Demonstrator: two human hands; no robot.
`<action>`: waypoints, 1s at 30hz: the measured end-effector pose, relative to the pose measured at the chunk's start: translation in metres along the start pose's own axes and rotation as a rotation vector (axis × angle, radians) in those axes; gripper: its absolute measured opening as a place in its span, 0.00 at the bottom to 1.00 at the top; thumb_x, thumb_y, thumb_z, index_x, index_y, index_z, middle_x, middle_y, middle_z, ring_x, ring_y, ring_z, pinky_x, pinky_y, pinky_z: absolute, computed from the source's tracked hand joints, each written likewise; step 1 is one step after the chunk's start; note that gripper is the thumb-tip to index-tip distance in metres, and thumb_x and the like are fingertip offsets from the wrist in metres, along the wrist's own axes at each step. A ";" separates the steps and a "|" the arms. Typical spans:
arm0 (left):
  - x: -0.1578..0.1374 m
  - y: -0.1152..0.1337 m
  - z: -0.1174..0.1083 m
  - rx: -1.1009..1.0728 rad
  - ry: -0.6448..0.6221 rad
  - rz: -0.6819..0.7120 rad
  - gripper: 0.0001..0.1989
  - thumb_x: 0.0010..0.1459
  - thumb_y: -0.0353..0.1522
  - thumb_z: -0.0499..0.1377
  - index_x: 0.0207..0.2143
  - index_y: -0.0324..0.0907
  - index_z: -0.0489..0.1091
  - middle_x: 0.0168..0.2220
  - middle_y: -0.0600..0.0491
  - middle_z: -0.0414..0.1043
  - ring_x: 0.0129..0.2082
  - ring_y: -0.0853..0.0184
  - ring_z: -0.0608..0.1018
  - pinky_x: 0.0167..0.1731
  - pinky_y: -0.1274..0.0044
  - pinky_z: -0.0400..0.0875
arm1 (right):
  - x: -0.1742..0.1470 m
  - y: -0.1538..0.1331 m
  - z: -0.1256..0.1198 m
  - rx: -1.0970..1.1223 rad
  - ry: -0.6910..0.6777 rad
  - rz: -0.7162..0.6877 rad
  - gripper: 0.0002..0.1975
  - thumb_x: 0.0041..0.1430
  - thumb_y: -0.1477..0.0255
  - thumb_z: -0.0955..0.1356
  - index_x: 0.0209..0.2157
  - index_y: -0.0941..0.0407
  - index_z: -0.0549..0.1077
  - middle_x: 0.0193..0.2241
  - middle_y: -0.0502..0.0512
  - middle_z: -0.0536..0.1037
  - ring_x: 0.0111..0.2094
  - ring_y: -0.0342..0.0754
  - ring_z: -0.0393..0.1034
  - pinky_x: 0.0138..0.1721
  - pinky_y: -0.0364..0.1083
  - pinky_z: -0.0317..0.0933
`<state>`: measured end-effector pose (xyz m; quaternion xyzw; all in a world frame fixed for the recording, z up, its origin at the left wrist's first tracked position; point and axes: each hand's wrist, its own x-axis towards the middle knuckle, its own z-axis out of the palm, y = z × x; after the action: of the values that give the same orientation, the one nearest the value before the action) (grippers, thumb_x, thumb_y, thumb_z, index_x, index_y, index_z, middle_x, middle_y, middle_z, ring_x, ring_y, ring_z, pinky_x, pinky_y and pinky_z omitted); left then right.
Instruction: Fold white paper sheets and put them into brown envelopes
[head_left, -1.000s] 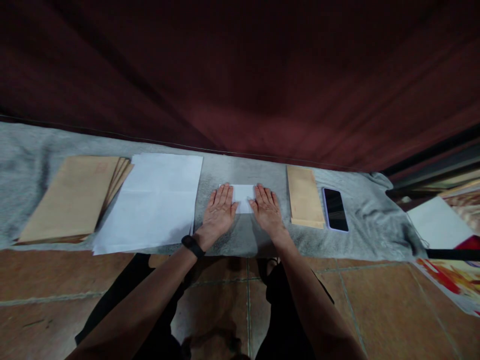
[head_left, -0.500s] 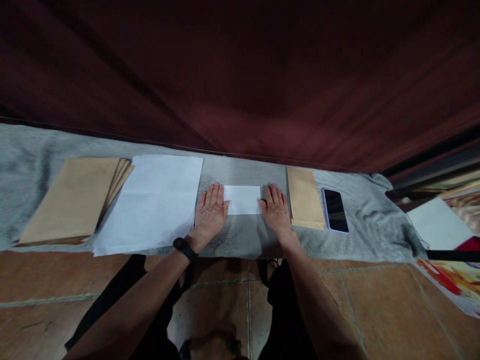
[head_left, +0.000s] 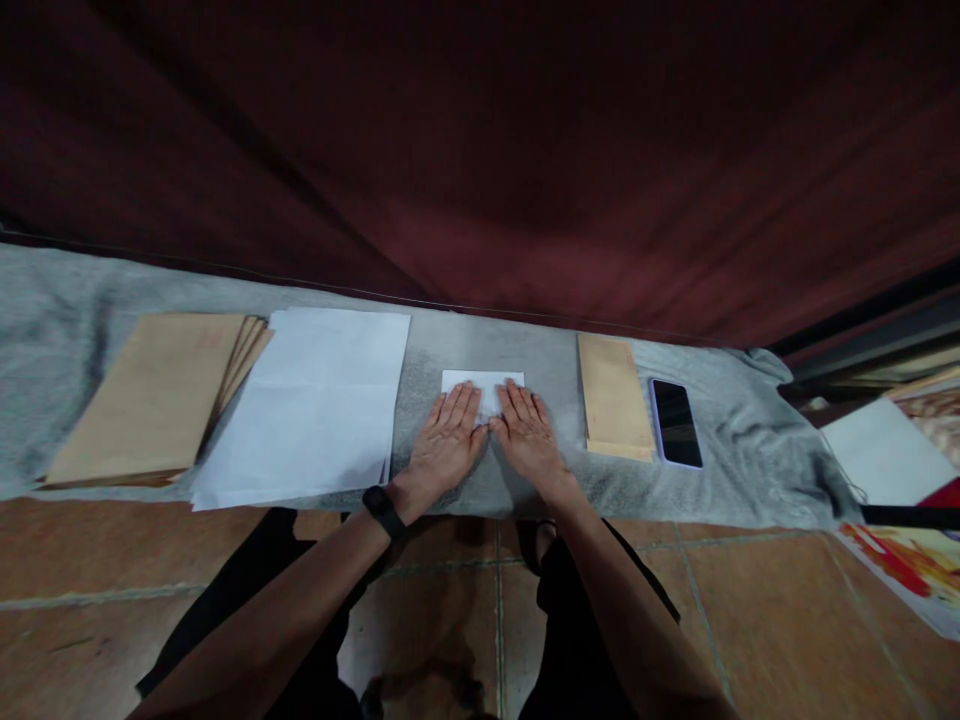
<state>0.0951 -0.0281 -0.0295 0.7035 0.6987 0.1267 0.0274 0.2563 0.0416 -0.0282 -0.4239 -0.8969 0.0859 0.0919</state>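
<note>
A small folded white paper (head_left: pixel 484 381) lies flat on the grey cloth in front of me. My left hand (head_left: pixel 448 435) rests palm down over its left part, fingers stretched out. Over the right part lies my right hand (head_left: pixel 527 437), flat as well, its fingers pointing away from me. The two thumbs nearly meet at the paper's near edge, and the hands cover much of its lower half. To the left is a stack of large white sheets (head_left: pixel 315 400). Brown envelopes (head_left: pixel 615 395) lie to the right of my right hand.
Larger brown envelopes (head_left: pixel 150 395) are fanned at the far left. A phone (head_left: pixel 676 422) in a light purple case lies right of the smaller envelopes. The grey cloth (head_left: pixel 757 440) covers the narrow surface, with a dark red curtain (head_left: pixel 480 200) behind it.
Both hands have slid inward from the paper's left and right ends onto its middle. They now cover its near part, thumbs almost touching. The paper stays in about the same place.
</note>
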 end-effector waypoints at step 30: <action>0.010 -0.026 -0.061 -0.333 0.289 0.010 0.25 0.69 0.34 0.55 0.66 0.43 0.63 0.71 0.43 0.59 0.70 0.55 0.64 0.67 0.61 0.63 | 0.011 -0.017 -0.026 0.636 0.122 0.056 0.23 0.73 0.67 0.58 0.64 0.56 0.70 0.64 0.59 0.72 0.65 0.52 0.66 0.68 0.53 0.58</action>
<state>0.0569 -0.0257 0.0249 0.6674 0.6612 0.3401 0.0424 0.2434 0.0413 0.0016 -0.4029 -0.8060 0.3386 0.2709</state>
